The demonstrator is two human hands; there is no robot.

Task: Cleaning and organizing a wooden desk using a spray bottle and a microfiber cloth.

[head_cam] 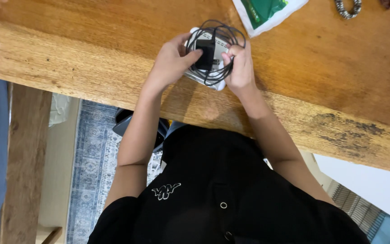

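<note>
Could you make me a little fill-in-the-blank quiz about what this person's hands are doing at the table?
1. Both hands, the left hand and the right hand, hold a black adapter with a coiled black ____.
2. Under the adapter lies a small ____-coloured box.
3. The table is made of ____.
4. The packet near the far edge is white and ____.

Missing words: cable; white; wood; green

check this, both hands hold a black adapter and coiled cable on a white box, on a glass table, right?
Not quite: the table is wooden, not glass, as the head view shows. The rest stands: the left hand and right hand hold the black adapter and coiled cable on the white box.
</note>
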